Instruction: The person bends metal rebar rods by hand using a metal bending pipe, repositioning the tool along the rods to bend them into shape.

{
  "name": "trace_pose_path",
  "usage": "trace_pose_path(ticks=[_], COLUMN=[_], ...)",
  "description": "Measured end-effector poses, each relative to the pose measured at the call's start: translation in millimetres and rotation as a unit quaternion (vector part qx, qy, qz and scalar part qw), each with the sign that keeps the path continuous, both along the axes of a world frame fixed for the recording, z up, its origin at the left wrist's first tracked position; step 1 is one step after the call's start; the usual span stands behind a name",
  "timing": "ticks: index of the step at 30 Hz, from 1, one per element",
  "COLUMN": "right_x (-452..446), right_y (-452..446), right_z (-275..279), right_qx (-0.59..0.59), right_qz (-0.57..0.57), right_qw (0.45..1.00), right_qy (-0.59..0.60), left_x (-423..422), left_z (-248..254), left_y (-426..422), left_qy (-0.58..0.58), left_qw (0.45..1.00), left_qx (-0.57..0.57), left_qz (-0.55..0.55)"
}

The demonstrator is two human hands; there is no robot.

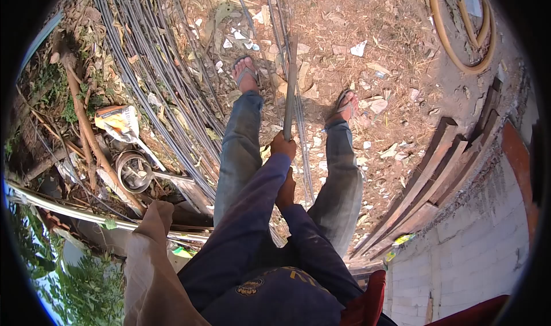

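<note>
At upper centre, a pole (291,90) is being gripped by the left hand (283,146) and, apparently, the half-hidden right hand (286,193); through a slipping grip, the sandalled left foot (247,78) could be getting struck.

room: littered ground (396,139) between right foot (346,106) and planks (427,179) | obstacles: rods (154,79) left, held pole (291,90) centre, wall (459,240) right

Hands (283,146) on bar (291,90) (L ahead of R)

Straight greyish bar (291,90), far end forward
</note>
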State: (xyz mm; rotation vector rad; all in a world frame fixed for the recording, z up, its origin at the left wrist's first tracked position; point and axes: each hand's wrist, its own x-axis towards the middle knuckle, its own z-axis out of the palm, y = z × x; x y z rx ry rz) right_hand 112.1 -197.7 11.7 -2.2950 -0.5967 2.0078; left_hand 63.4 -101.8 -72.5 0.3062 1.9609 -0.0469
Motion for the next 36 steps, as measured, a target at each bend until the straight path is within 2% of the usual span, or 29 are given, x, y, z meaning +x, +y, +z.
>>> trace_pose_path(ticks=[7, 10, 12, 17, 22, 24, 27, 28, 29, 31, 33, 34, 35, 36], right_x=[11, 5, 8, -13, -30, -10, 30, 50, 69, 100, 121, 140, 161, 176], right_y=[-48, -36, -25, -16, -14, 54, 12, 45, 94, 124, 142, 133, 124, 139], right_z=[-42, -34, -24, -12, -13, 30, 0, 21, 50, 65, 72, 66, 59, 67], right_qx=[-0.003, 0.022, 0.021, 0.021, -0.012, -0.079, 0.007, -0.061, -0.13, -0.131, -0.095, -0.014, 0.067, 0.092], right_qz=[-0.081, -0.033, 0.045, -0.022, -0.044, -0.028, -0.074, -0.098, -0.121, -0.156, 0.005, 0.09, 0.175, 0.241], right_qw=[0.996, 0.999, 0.999, 0.999, 0.998, 0.994, 0.995, 0.99, 0.978, 0.968, 0.995, 0.996, 0.979, 0.96], right_qy=[0.032, 0.008, -0.007, 0.026, 0.048, 0.069, 0.062, 0.085, 0.107, 0.145, 0.039, -0.02, -0.08, -0.111], left_x=[7, 7, 7, -11, -29, -22, -3, -4, -5, -12, -38, -52, -67, -85], left_z=[-11, -24, -31, -30, -13, -10, 6, -6, -7, -5, -19, -15, -12, -20], left_y=[-10, -25, -34, -36, -18, -10, 23, 22, 27, 45, 47, 57, 67, 72], left_qy=[0.006, 0.022, 0.026, 0.042, -0.008, -0.046, -0.135, -0.166, -0.175, -0.185, -0.107, -0.077, -0.046, -0.035], left_qw=[1.0, 0.999, 0.999, 0.997, 1.0, 0.999, 0.99, 0.982, 0.983, 0.977, 0.981, 0.978, 0.972, 0.971], left_qx=[0.008, 0.033, 0.047, 0.045, 0.012, -0.01, -0.04, 0.008, 0.032, 0.085, 0.157, 0.192, 0.226, 0.218], left_qz=[0.011, 0.008, 0.001, -0.043, -0.012, 0.012, -0.022, -0.092, -0.039, 0.067, 0.032, 0.036, 0.04, 0.092])
